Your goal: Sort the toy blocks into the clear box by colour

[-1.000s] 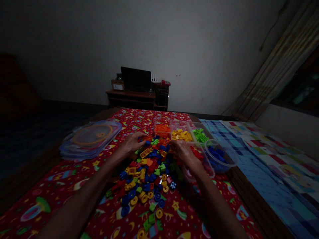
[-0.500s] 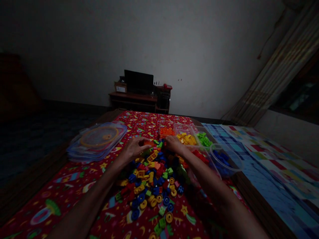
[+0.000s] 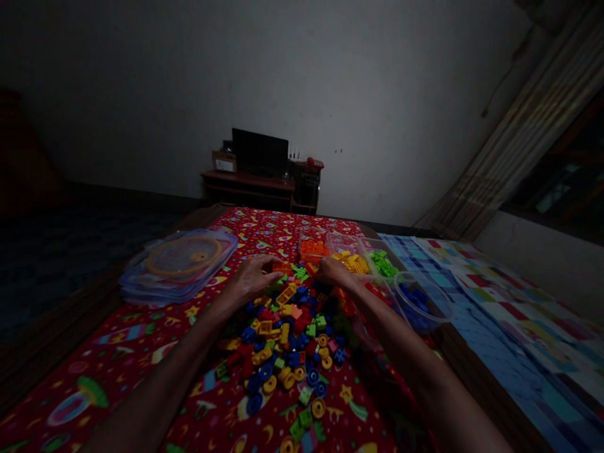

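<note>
The left hand (image 3: pixel 250 278), half open, reaches an orange block (image 3: pixel 283 268) at the pile's (image 3: pixel 285 333) far side; the right hand (image 3: pixel 333 272) curls nearby; neither's hold is clear.

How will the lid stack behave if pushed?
The lid stack will probably slide apart rather than move as one, since its edges sit unevenly. It likely flexes: the plastic looks thin. Tipping seems unlikely; it lies low and broad.

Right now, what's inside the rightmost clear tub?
Blue bricks are visible inside the tub. Whatever lies beneath the top ones is covered, so I can't see it.
</note>
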`<state>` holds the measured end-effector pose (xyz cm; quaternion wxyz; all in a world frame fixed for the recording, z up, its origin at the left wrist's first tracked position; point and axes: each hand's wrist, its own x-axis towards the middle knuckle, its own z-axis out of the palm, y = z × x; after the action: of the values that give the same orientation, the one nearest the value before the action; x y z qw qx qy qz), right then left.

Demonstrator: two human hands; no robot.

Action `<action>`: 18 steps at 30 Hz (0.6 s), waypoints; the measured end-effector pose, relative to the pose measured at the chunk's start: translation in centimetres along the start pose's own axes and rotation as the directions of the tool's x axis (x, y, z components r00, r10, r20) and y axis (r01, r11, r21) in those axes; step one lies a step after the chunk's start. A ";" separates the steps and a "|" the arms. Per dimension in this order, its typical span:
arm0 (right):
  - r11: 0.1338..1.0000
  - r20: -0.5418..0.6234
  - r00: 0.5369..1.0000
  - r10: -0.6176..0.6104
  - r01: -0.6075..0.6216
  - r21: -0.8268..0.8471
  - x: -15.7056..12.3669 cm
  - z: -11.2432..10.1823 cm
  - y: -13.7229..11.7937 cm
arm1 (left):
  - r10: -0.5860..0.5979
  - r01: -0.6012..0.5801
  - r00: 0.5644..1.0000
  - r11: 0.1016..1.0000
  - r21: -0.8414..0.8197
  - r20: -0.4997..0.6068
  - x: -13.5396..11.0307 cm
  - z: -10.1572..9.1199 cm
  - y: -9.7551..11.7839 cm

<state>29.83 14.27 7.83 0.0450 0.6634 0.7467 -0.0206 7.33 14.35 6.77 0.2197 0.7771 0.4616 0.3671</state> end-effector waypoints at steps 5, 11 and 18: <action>0.996 0.006 1.000 -0.007 0.007 0.091 -0.3 -0.7 0.5 | -0.030 0.030 1.000 1.000 0.005 0.001 0.0 -0.2 0.5; 0.971 -0.010 0.996 -0.094 0.094 0.221 0.4 -3.2 2.0 | -0.024 0.024 1.000 0.999 -0.021 0.003 -0.1 0.0 0.5; 0.966 0.056 0.989 -0.139 0.123 0.227 1.1 -4.7 2.1 | -0.055 0.055 0.998 0.998 0.014 0.030 -0.3 0.3 0.5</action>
<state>31.55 16.06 12.43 -0.0046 0.6122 0.7797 -0.1311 7.74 13.82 6.86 0.2316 0.7711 0.4819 0.3458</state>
